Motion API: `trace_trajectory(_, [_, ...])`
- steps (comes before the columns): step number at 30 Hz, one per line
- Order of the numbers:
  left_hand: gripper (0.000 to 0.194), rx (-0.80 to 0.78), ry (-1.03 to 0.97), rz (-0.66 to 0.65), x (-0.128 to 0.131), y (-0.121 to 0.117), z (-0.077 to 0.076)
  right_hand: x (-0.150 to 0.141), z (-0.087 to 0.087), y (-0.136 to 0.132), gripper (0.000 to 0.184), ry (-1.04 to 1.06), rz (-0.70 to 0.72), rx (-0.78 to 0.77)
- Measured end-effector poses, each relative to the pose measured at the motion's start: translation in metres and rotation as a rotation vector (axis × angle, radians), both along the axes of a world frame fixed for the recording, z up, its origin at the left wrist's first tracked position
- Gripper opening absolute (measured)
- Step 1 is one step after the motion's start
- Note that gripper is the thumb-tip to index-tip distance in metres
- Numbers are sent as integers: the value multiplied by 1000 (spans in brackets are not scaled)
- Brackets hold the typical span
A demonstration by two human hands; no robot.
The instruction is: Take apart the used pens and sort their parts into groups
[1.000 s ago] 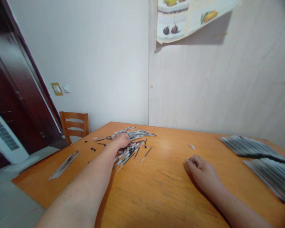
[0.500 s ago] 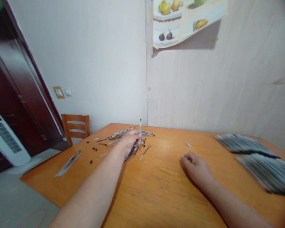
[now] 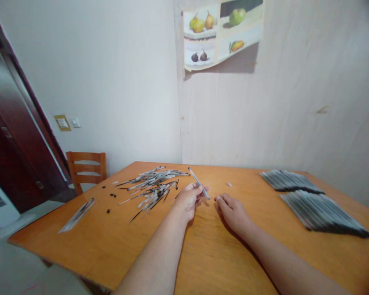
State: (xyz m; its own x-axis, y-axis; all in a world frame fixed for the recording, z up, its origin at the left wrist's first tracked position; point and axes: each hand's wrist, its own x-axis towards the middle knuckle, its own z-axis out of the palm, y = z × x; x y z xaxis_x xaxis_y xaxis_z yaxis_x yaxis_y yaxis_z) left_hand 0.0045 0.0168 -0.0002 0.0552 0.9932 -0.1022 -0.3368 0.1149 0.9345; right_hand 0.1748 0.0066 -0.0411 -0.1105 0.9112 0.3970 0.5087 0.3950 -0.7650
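Your left hand (image 3: 188, 200) is reaching over the middle of the tabletop (image 3: 215, 254), and its fingers are closing around one pale, dark-tipped pen (image 3: 196, 178). The pen is leaning, with its dark end pointing up and away to the left and its lower end sticking out beyond your fingers toward your right hand (image 3: 233, 214). That right hand is lying just beside it, the two hands being apart; its thumb and fingers are drawing together, and a small dark piece (image 3: 215, 199) is showing between their tips, too small to name.

Left of the pen you are holding, a loose pile of pens and thin dark rods (image 3: 155, 180) is spreading across the tabletop, pointing in various directions. Nearer the left edge, a few slim pieces (image 3: 76, 216) are lying together, and several small black bits (image 3: 112, 194) are sitting between them and the pile. Beyond your right hand, a small pale piece (image 3: 229, 184) is lying alone. Farther right, two bundles of pens are lying side by side in rows, the far bundle (image 3: 290, 180) just beside the near bundle (image 3: 324, 213), their dark ends facing you.

Behind the tabletop, a wooden chair (image 3: 86, 168) is standing at the left, and a sheet of fruit pictures (image 3: 217, 35) is hanging on the wall (image 3: 135, 90).
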Motion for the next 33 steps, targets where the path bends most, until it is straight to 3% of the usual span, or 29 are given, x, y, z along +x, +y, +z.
trace_trajectory(4, [16, 55, 7, -12, 6, -3, -5, -10, -2, -4, 40, 167, 161, -93])
trace_trajectory(13, [28, 79, 43, -36, -4, -1, -7, -16, 1, -4, 30, 391, 235, -279])
trace_trajectory(19, [26, 128, -6, -30, -4, 0, -8, -15, -3, -3, 27, 348, 192, -232])
trace_trajectory(26, [19, 186, -66, -44, 0, -2, -5, -15, 2, -10, 20, 82, 49, -3])
trace_trajectory(33, [23, 190, -71, -4, 3, -2, -7, -18, 5, -12, 19, 79, 26, 0])
